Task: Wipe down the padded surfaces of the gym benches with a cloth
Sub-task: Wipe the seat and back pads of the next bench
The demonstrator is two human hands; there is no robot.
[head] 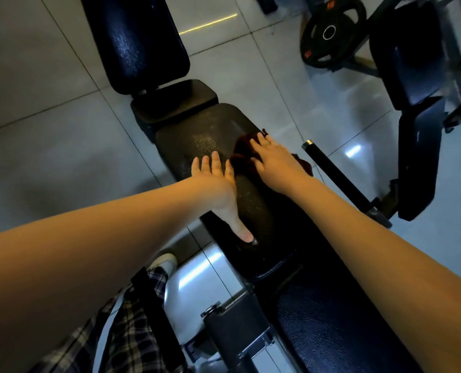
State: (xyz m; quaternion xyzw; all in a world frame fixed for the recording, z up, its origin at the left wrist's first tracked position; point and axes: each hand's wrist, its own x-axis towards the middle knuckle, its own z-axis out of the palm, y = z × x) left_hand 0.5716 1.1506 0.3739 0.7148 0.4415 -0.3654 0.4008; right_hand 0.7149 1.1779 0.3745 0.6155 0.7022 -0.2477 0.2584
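A black padded bench pad (pixel 207 138) runs from the middle of the view down toward me. My left hand (pixel 218 184) lies flat on it, fingers straight and spread, thumb pointing back at me. To its right my right hand (pixel 275 160) presses flat on a dark red cloth (pixel 241 153) that lies bunched on the pad's right side. Cloth edges show beyond the fingertips and past the wrist. A smaller seat pad (pixel 175 99) and a dark blue back pad (pixel 140 39) lie further away. Another blue pad (pixel 331 332) is close to me.
A black bar with a metal end cap (pixel 329 168) juts out right of the bench. A second blue bench (pixel 415 76) and a black weight plate (pixel 331 30) stand at the upper right. Grey floor tiles (pixel 43 84) surround everything. My checked clothing (pixel 132 319) and a shoe (pixel 164 261) show at lower left.
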